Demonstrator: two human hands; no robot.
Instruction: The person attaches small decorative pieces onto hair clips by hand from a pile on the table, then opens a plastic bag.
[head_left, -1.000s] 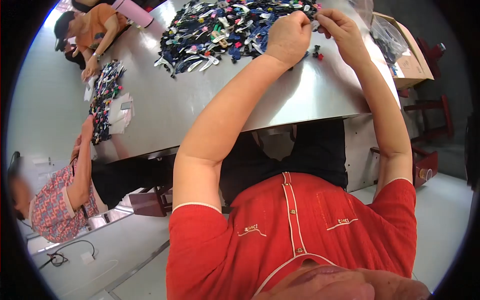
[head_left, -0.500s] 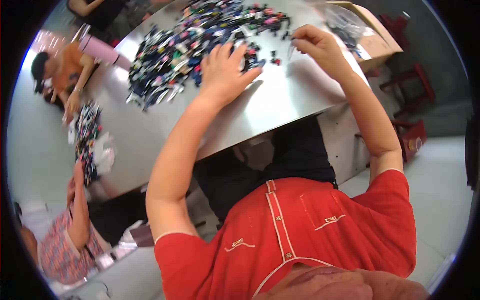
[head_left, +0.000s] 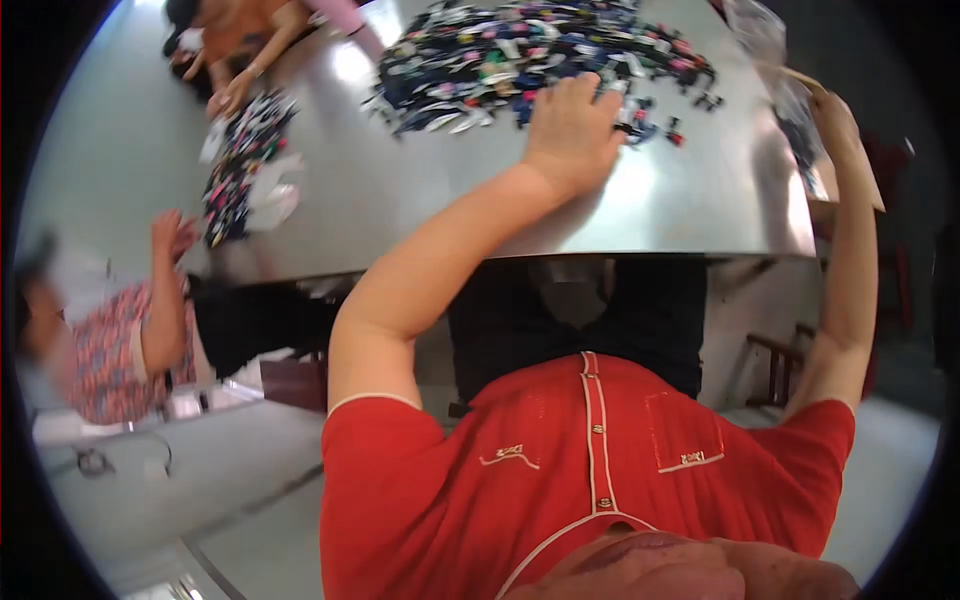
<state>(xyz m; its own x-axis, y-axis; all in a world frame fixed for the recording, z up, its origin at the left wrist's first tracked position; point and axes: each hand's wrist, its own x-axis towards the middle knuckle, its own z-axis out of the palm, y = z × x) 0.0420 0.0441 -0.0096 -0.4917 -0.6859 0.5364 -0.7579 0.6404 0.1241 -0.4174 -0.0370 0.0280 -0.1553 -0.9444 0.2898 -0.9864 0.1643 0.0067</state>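
Metal tabletop (head_left: 420, 190) bears clips (head_left: 450, 85) the open left hand (head_left: 572, 132) touches.

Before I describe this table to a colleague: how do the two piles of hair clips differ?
The large pile spreads wide, while the small pile is a narrow strip. The left hand is at the large pile's near edge; pale sheets lie beside the small pile. Both mix dark, pale and bright pieces on the metal table.

head cam | worn on head | forward-down | shirt (head_left: 640, 410) close | table (head_left: 440, 190) beyond
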